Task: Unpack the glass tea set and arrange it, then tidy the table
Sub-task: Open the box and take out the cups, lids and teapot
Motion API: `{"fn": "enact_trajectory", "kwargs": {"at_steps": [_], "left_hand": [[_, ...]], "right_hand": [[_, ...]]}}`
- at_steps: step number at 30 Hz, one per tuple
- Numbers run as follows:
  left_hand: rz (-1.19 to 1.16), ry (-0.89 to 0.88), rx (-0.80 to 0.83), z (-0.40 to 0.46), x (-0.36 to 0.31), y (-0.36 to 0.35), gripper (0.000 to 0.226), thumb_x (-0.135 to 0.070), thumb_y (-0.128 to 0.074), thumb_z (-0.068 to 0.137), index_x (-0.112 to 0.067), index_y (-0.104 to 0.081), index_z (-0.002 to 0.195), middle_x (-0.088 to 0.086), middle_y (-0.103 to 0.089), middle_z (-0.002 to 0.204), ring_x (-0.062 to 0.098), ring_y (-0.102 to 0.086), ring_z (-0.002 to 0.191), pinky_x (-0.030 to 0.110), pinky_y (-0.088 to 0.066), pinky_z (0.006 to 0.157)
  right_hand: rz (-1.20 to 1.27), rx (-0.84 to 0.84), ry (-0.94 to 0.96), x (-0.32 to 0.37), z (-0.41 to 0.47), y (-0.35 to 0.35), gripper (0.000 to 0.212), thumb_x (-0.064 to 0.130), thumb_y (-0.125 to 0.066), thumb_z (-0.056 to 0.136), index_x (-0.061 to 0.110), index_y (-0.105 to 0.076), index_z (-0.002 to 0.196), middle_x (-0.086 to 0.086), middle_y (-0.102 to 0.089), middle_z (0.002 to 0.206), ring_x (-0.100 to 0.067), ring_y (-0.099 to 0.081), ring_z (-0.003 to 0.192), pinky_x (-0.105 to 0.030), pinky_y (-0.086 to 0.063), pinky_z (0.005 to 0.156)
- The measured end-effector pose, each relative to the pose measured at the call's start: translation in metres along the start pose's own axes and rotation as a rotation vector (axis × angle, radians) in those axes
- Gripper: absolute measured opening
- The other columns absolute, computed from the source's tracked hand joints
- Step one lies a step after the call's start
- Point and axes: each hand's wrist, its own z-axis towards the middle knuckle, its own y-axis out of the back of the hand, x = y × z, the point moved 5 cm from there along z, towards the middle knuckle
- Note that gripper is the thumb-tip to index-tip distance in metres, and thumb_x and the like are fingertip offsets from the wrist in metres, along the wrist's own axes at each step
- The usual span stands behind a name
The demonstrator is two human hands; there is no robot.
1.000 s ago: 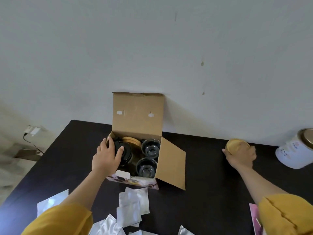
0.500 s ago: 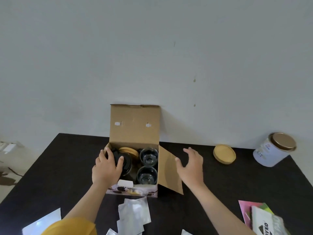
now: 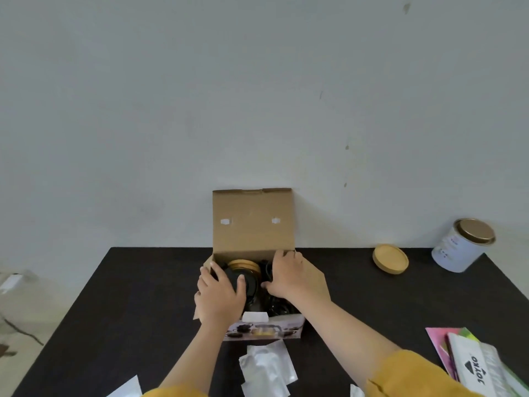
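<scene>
Head view: an open cardboard box [image 3: 253, 224] stands at the far edge of a dark table [image 3: 137, 296], its lid flap upright against the wall. Both hands reach into it. The left hand [image 3: 219, 295] lies with fingers spread over a dark round glass piece [image 3: 249, 285] inside, touching it. The right hand [image 3: 289, 275] curls over the box's right compartment; whether it grips anything there cannot be told. A wooden lid [image 3: 390, 258] lies well right, near a tin [image 3: 462, 245]. White packets [image 3: 267, 365] lie just before the box.
</scene>
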Motion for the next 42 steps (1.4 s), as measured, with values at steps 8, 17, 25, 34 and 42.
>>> {"fn": "enact_trajectory", "kwargs": {"at_steps": [8, 17, 25, 34, 42], "left_hand": [[-0.031, -0.016, -0.002, 0.002, 0.001, -0.003, 0.082, -0.057, -0.027, 0.092, 0.001, -0.011, 0.148, 0.028, -0.019, 0.15, 0.039, -0.03, 0.134, 0.048, -0.039, 0.099], [-0.003, -0.016, -0.001, 0.003, 0.002, -0.004, 0.082, -0.059, -0.026, 0.092, -0.001, -0.01, 0.148, 0.026, -0.02, 0.15, 0.038, -0.031, 0.134, 0.046, -0.039, 0.101], [0.032, 0.007, -0.001, 0.005, -0.001, -0.003, 0.083, -0.061, -0.026, 0.09, -0.003, -0.01, 0.148, 0.025, -0.024, 0.149, 0.039, -0.035, 0.13, 0.047, -0.042, 0.097], [0.098, 0.064, 0.031, 0.004, -0.001, -0.003, 0.08, -0.06, -0.022, 0.092, -0.008, -0.004, 0.149, 0.022, -0.016, 0.153, 0.039, -0.026, 0.136, 0.052, -0.038, 0.101], [0.142, 0.157, 0.053, 0.001, -0.021, -0.005, 0.061, -0.048, -0.008, 0.097, -0.02, 0.004, 0.15, 0.011, 0.002, 0.158, 0.03, -0.006, 0.145, 0.057, -0.012, 0.113]], "right_hand": [[0.108, -0.037, -0.061, -0.005, 0.008, 0.009, 0.072, 0.045, -0.078, 0.07, 0.009, -0.047, 0.123, -0.013, -0.047, 0.125, -0.033, -0.043, 0.118, -0.039, -0.042, 0.093], [0.536, -0.206, -0.02, -0.042, -0.01, 0.049, 0.09, 0.053, -0.08, 0.064, 0.021, -0.039, 0.136, -0.001, -0.039, 0.135, -0.023, -0.038, 0.126, -0.041, -0.042, 0.102], [0.473, -0.029, -0.156, -0.173, -0.039, 0.039, 0.091, 0.035, -0.078, 0.06, 0.017, -0.039, 0.141, -0.005, -0.034, 0.126, -0.027, -0.041, 0.121, -0.039, -0.044, 0.1], [0.205, 0.009, -0.327, -0.328, -0.049, 0.038, 0.084, 0.034, -0.08, 0.057, 0.016, -0.046, 0.132, -0.006, -0.033, 0.116, -0.027, -0.043, 0.111, -0.034, -0.05, 0.082], [0.072, 0.01, -0.236, -0.399, -0.006, 0.054, 0.079, 0.023, -0.081, 0.064, 0.011, -0.047, 0.134, -0.009, -0.038, 0.125, -0.026, -0.044, 0.117, -0.033, -0.049, 0.089]]}}
